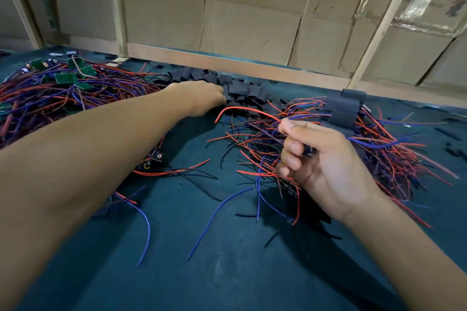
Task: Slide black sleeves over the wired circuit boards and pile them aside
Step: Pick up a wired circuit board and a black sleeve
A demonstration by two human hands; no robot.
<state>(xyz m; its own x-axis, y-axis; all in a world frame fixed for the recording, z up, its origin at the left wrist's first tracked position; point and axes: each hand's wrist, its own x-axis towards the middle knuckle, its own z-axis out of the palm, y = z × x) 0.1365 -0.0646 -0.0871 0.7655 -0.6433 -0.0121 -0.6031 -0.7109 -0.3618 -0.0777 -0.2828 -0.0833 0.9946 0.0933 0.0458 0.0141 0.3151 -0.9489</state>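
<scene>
My left hand (pixel 202 97) reaches across to the heap of loose black sleeves (pixel 237 88) at the back middle; its fingertips are hidden among them, so I cannot tell whether it holds one. My right hand (pixel 316 159) is curled around a wired circuit board, whose red and blue wires (pixel 242 111) arc out to the left; the board itself is hidden in the fist. At the far left lies a tangle of bare green circuit boards (pixel 65 78) with red and blue wires. Behind my right hand is the pile of sleeved boards (pixel 341 111).
A dark green table cover (pixel 227 260) spreads in front of me. One wired board (pixel 154 156) lies under my left forearm, with stray wires (pixel 219 212) around it. Cardboard boxes (pixel 252 20) and wooden framing wall off the table's far edge.
</scene>
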